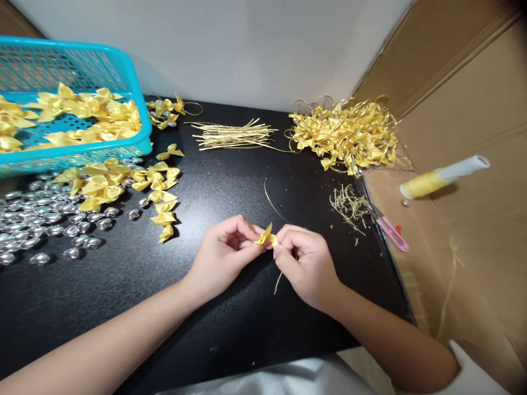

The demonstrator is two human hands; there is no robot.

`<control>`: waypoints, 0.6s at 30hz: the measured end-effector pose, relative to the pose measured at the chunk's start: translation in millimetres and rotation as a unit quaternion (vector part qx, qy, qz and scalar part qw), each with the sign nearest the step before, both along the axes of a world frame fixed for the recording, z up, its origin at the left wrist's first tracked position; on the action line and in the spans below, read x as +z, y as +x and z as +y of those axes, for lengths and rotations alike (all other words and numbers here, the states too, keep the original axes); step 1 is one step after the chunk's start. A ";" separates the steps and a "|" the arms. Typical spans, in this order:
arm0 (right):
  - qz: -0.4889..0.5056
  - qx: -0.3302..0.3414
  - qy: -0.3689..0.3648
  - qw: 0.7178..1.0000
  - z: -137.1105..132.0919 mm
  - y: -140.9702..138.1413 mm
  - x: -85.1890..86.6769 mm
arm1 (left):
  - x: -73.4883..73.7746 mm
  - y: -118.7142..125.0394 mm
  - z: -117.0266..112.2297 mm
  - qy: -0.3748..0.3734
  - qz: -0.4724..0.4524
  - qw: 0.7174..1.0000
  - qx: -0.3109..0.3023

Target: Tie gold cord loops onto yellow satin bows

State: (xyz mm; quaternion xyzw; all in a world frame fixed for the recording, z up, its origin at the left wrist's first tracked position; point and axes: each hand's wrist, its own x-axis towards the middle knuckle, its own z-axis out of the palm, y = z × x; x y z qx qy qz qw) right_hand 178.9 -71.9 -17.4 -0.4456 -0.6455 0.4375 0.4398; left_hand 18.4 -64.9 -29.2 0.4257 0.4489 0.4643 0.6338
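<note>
Both hands meet over the middle of the black table (123,285). My left hand (224,253) and my right hand (302,263) are closed in pinches on a small yellow ribbon bow (267,236) held between them. A thin gold cord (272,204) curves up and away from the bow, and its short end hangs below my right hand. Loose yellow bows (158,197) lie to the left of my hands, and silver heart-shaped beads (45,219) are spread at the far left.
A turquoise basket (135,109) of yellow bows stands at the back left. A bundle of cut gold cords (234,135) lies at the back centre, beside a heap of finished bows with loops (349,134). Pink snips (391,231), cord trimmings (349,206) and a yellow-and-white tube (442,176) lie right, on cardboard.
</note>
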 end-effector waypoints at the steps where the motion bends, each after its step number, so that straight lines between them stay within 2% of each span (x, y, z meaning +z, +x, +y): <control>1: -0.001 0.000 -0.006 1.000 0.0 -0.3 0.6 | 0.3 0.4 -0.4 0.001 0.008 1.000 0.003; 8: -0.003 0.015 -0.023 1.000 0.2 1.5 2.0 | 3.2 1.3 0.6 0.000 0.037 0.999 0.011; 18: 0.009 0.016 -0.020 1.000 -0.6 0.6 0.8 | 2.7 -1.3 2.2 -0.010 -0.020 1.000 0.006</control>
